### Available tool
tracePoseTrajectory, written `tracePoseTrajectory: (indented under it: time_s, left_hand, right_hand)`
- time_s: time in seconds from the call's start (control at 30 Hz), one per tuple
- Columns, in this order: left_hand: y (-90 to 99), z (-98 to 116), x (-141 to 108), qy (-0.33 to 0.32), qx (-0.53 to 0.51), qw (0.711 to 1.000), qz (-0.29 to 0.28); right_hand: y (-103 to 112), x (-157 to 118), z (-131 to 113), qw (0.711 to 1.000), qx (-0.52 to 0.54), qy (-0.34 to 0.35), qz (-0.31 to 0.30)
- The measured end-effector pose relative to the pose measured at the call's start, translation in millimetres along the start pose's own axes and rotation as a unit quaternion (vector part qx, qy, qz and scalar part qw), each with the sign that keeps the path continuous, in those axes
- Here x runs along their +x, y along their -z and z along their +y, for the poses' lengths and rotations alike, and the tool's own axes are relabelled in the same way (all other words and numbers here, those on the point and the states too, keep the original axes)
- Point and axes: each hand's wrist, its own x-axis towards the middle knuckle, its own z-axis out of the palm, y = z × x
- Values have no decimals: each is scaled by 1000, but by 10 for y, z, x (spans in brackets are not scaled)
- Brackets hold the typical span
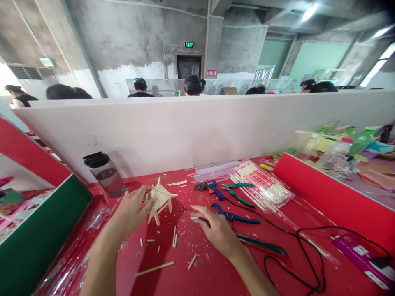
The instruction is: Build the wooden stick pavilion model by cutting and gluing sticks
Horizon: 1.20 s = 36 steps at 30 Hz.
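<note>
My left hand (134, 207) is closed around the left side of a small model made of wooden sticks (162, 196). The model has a slatted top and several short legs, and my fingers hide part of it. To its right, my right hand (214, 226) hovers over the table with its fingertips drawn together. A pale sliver shows at those fingertips, too small to name. Cut stick pieces (175, 237) and a longer stick (154, 268) lie below the model on the red table (173, 283).
Right of my hands lie a blue glue gun (210, 186), green-handled pliers (240, 193), a blue-handled cutter (237, 216), a black-handled tool (262, 243), packed sticks (262, 183) and a purple power strip (364, 259) with its cord. A water bottle (106, 174) stands left, before a white partition (185, 131).
</note>
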Motion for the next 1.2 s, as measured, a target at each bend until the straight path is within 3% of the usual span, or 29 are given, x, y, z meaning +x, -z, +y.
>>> tracePoseTrajectory:
  time_s: [0.37,0.5,0.67,0.77,0.83,0.9,1.07,1.2]
  left_hand:
    - [-2,7,-34,21,40,999,3]
    - [157,47,-85,23,91,995,30]
    - [525,517,-243,-27,123,978,165]
    - [547,893,-375,-40,63,972,224]
    - [395,1058,-453,-47,9,974,221]
    - [125,1128,-520,-32,-40,980,191]
    - [-710,1065,-704,-9,-127,978,168]
    - [-1109,982,-835,15,-198,968,153]
  right_hand:
    - [22,30,-30,998,-56,23,17]
    - [46,52,-68,995,-76,54,20]
    - [72,68,-108,994,-81,59,37]
    - [60,68,-102,994,-80,62,38]
    - [46,66,-96,995,-78,59,34]
    - [34,63,-97,996,-76,51,23]
    - [7,47,-135,995,-88,45,-25]
    - [-27,19,-170,989,-122,44,-69]
